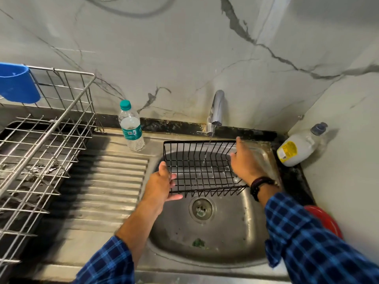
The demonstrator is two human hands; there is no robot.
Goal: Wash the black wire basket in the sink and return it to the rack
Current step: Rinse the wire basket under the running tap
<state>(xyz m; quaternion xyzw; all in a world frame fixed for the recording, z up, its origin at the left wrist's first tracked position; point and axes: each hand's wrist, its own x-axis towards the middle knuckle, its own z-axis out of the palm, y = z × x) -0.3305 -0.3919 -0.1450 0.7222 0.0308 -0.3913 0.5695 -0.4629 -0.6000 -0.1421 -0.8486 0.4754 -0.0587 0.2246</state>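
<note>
Two blue-check sleeves, left [106, 263] and right [317, 242], reach forward from the bottom edge, both pushed up the forearms; a dark band [260, 186] circles the right wrist. The left grip [162, 185] holds the near-left corner of the basket [205, 188], thumb laid over the top rim and fingers curled beneath the base; the right grip [244, 160] lies against the basket's right end with one finger stretched straight up along the wires and the thumb pointing inward; its other fingers are hidden, so whether it clasps or only presses I cannot tell.

The basket is black wire, oblong, held above the far half of the sink [225, 232] with its open side tilted toward the camera; a thin stream of water [207, 150] falls from the tap [216, 110] onto its middle; the drain [202, 209] sits just below its near edge; a green scrap [198, 242] lies on the basin floor nearer the camera.

Left of the basin is the ribbed drainer [114, 181]; a clear bottle [131, 128] with a teal cap stands upright at its back edge; further left stands the steel rack [51, 128], with a blue cup [18, 83] hung on its rear rail. On the dark tabletop [291, 179] at the right corner a white jug [299, 146] with a yellow label leans near the wall; a red object [326, 220] shows partly behind the right sleeve.
</note>
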